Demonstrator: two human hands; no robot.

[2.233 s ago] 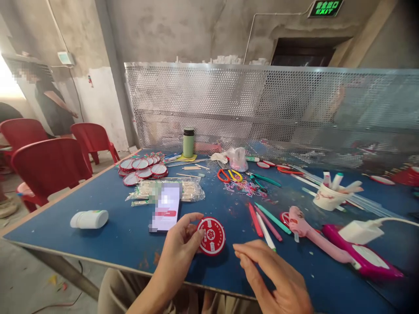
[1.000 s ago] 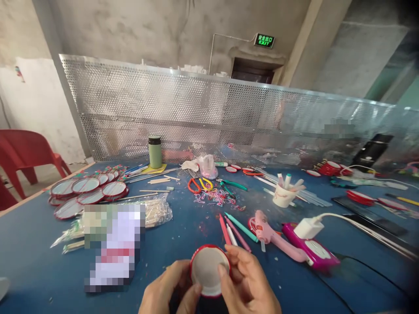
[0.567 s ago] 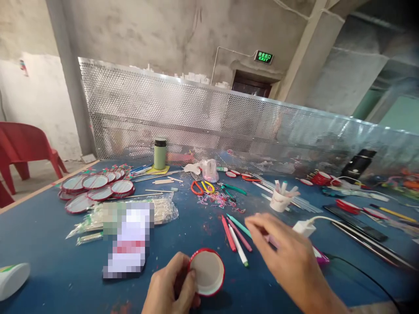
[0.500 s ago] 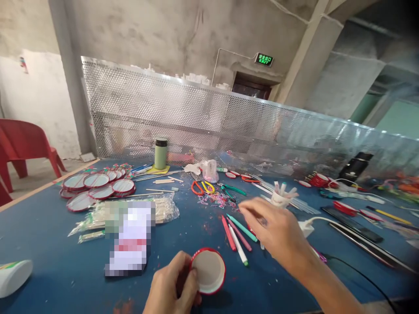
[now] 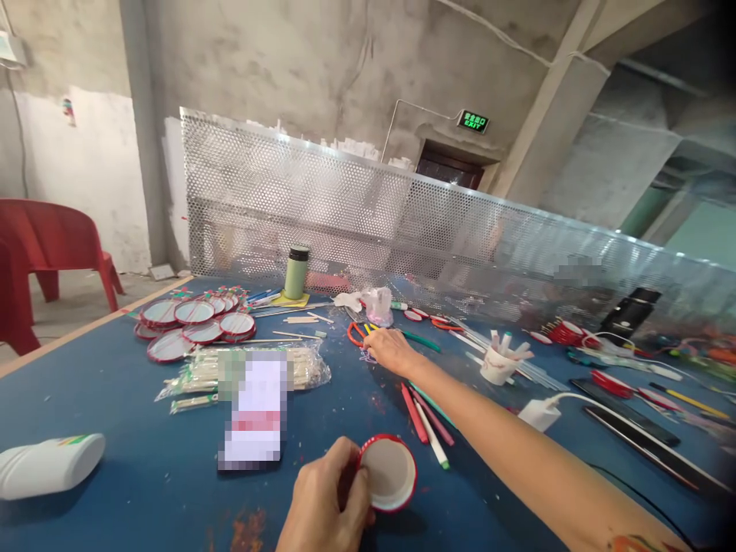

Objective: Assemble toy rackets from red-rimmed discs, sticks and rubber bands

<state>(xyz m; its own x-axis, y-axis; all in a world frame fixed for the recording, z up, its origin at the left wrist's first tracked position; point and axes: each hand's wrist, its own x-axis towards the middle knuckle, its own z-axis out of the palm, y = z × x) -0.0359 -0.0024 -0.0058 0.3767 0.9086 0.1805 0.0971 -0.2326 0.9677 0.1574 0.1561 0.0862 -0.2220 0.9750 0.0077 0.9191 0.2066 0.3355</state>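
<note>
Near the front edge my left hand [image 5: 333,494] is closed around the left side of a shallow round red-rimmed piece [image 5: 389,471] with a pale face, tilted toward me. My right hand [image 5: 391,350] is stretched out to the middle of the table, over the pile of small colourful bits [image 5: 366,355]. Its fingertips point down beside orange-handled pliers [image 5: 355,333] and a yellow handle; whether they grip anything is hidden. Under my right forearm lie several felt-tip pens, among them a red pen [image 5: 415,414] and a white pen with a green tip [image 5: 432,435].
Stacked red-rimmed discs [image 5: 201,331] lie at the left, behind bagged sticks [image 5: 258,368] and a phone [image 5: 256,418]. A white bottle [image 5: 51,466] lies far left. A green flask [image 5: 296,274], a cup of pens [image 5: 497,366] and a white charger [image 5: 539,415] also stand about.
My right hand has moved forward and left, from above the pens to the small colourful bits. My left hand still holds the round piece. The view has shifted slightly left.
</note>
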